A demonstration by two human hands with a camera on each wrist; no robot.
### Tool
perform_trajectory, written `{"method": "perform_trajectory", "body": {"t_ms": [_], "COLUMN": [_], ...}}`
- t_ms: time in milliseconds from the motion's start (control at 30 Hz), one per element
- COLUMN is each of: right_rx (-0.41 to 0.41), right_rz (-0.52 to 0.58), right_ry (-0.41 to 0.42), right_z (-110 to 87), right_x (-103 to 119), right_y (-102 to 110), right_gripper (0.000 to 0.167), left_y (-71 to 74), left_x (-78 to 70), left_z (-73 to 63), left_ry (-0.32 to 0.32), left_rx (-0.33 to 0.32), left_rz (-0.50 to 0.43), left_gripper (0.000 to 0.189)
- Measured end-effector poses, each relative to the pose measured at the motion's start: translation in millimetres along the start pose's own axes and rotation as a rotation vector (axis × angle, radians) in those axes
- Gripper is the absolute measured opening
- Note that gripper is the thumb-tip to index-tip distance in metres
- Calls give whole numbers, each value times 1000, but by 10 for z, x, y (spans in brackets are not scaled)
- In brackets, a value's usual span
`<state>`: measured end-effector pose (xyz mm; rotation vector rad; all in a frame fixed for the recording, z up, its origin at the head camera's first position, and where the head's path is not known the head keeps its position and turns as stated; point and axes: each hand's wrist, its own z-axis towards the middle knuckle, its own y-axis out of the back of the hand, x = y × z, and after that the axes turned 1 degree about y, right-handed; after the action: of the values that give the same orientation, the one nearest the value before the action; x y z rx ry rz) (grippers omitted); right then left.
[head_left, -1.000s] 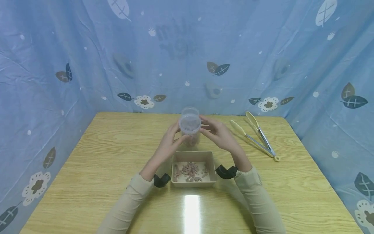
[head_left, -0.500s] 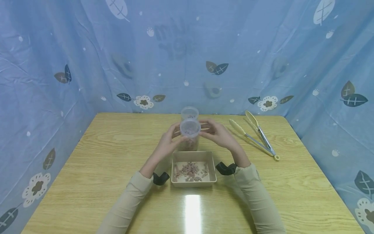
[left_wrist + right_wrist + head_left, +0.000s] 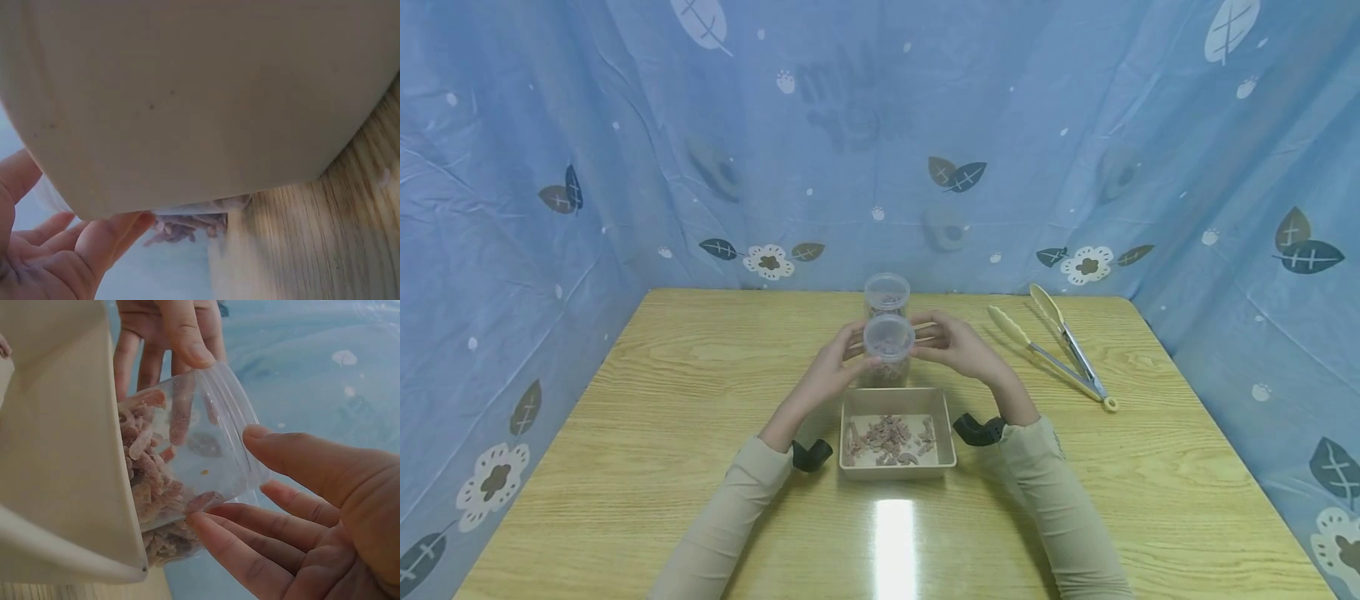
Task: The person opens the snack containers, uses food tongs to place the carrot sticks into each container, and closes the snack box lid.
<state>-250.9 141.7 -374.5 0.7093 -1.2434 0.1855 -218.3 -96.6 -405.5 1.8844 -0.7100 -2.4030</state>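
Note:
A clear plastic jar [image 3: 889, 337] with a thick rim holds pinkish-brown shredded pieces, which show well through its wall in the right wrist view. My left hand [image 3: 831, 367] holds its left side, the thumb at the rim and the fingers around the back. From the other side my right hand [image 3: 958, 350] grips it, thumb on the rim and fingertips along the wall. The jar stands upright just behind a beige rectangular tray [image 3: 895, 472], whose floor carries more of the shredded pieces. The tray's side wall [image 3: 187, 112] covers much of the left wrist view and hides the jar's lower part.
A second clear jar [image 3: 887, 287] with similar pieces stands behind the first, near the table's back edge. Tongs [image 3: 1078, 367] with cream tips lie spread at the right. A blue patterned curtain [image 3: 880, 150] surrounds the back and sides of the wooden table [image 3: 700, 400].
Both hands have brought the near jar down and slightly toward the tray, so more of the jar behind it shows. The tray and tongs stay in place.

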Motion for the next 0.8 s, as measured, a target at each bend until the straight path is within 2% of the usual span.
{"method": "perform_trajectory", "body": {"t_ms": [300, 500, 600, 800], "right_rx": [6, 14, 22, -13], "right_rz": [14, 1, -28, -186], "right_ry": [-3, 21, 36, 12], "right_z": [-12, -13, -4, -13], "right_x": [-27, -64, -75, -76], "right_y": [7, 27, 45, 119], "right_gripper": [49, 48, 48, 47], "left_y": [-12, 33, 82, 241], "left_x": [12, -213, -272, -25], "left_z": [9, -49, -62, 25], "left_ry": [21, 41, 52, 38], "left_rx": [10, 47, 50, -34], "left_rz": [-26, -29, 12, 158], "left_gripper": [62, 62, 61, 57]}}
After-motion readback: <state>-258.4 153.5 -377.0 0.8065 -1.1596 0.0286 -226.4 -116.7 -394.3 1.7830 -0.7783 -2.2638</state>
